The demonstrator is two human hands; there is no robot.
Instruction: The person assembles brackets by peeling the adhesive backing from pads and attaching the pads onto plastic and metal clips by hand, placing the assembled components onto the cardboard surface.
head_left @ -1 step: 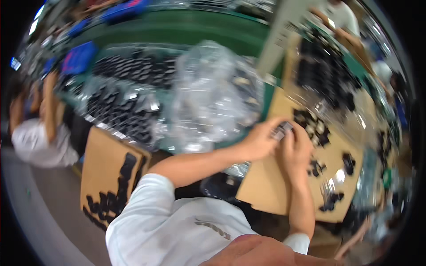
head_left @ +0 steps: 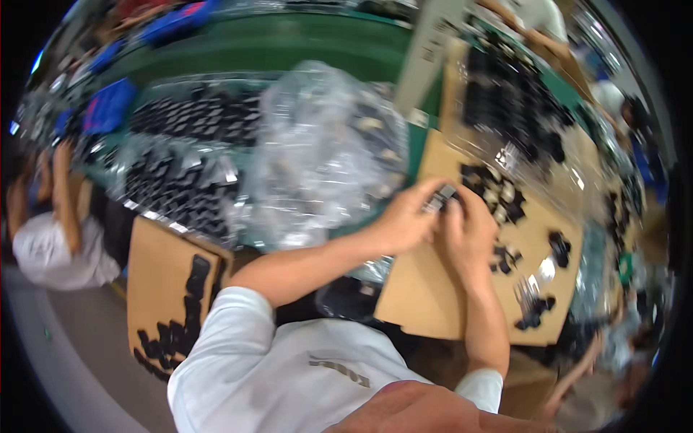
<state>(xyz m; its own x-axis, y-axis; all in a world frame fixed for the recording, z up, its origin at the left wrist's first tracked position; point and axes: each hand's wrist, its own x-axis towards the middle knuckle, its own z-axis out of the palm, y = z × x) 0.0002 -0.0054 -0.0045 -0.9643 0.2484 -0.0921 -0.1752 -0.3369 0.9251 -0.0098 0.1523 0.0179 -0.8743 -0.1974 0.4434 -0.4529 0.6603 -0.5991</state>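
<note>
Over the brown cardboard sheet [head_left: 413,299], my left hand [head_left: 408,222] and my right hand [head_left: 473,234] meet. A small black and grey part [head_left: 439,198] is pinched between their fingertips; its exact kind is too small and blurred to make out. Fingers of both hands are closed about it. Just beyond my right hand lies a cluster of small black and beige pieces [head_left: 498,193] on the cardboard. Nearer to me, more black pieces [head_left: 535,312] rest by some clear plastic. A large clear plastic bag [head_left: 310,151] with pieces in it sits left of my hands.
Clear trays of black parts [head_left: 184,177] cover the green bench at the left. Another tray of black parts [head_left: 509,105] stands at the far right, beside a pale post [head_left: 427,54]. A cardboard box [head_left: 162,270] bears black pieces. Co-workers [head_left: 65,242] sit around.
The whole scene has shifted a little to the left in the picture and looks less smeared. Both hands still hold the small part together, in nearly the same pose.
</note>
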